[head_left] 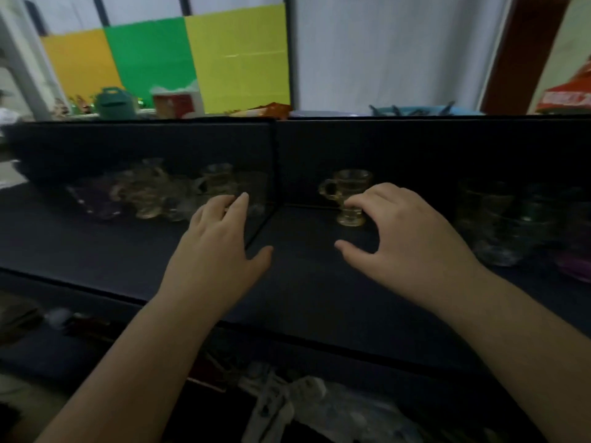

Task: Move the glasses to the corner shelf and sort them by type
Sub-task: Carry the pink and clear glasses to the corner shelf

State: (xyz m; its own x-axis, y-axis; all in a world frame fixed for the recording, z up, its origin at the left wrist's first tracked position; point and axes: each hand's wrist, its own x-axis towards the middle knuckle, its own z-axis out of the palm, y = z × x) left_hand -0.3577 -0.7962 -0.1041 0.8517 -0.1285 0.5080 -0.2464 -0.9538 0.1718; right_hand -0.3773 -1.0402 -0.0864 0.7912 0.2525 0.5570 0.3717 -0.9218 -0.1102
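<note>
Both forearms reach in from the near edge, over clutter below that is too blurred to name, toward the dark corner shelf [128, 251], whose two back walls meet at a vertical seam between the hands. Along the left wall sits a blurred cluster of clear glasses [150, 196]; at the far right stands a second group, taller tumblers [499, 219], well apart from the first. Between them, just right of the seam, a small amber handled cup [347, 196] stands upright on the shelf, long axis vertical, handle pointing left. The left hand [217, 247] hovers with fingers straight and relaxed, holding nothing, its fingertips near the rightmost glass of the left cluster; whether they touch it is unclear. The right hand [406, 241] is nearer the cup: its curled fingertips sit at the cup's lower body while the thumb is spread wide and low, away from the glass, so this grip looks loose rather than closed round it. The cup lies directly ahead and slightly left of that palm.
</note>
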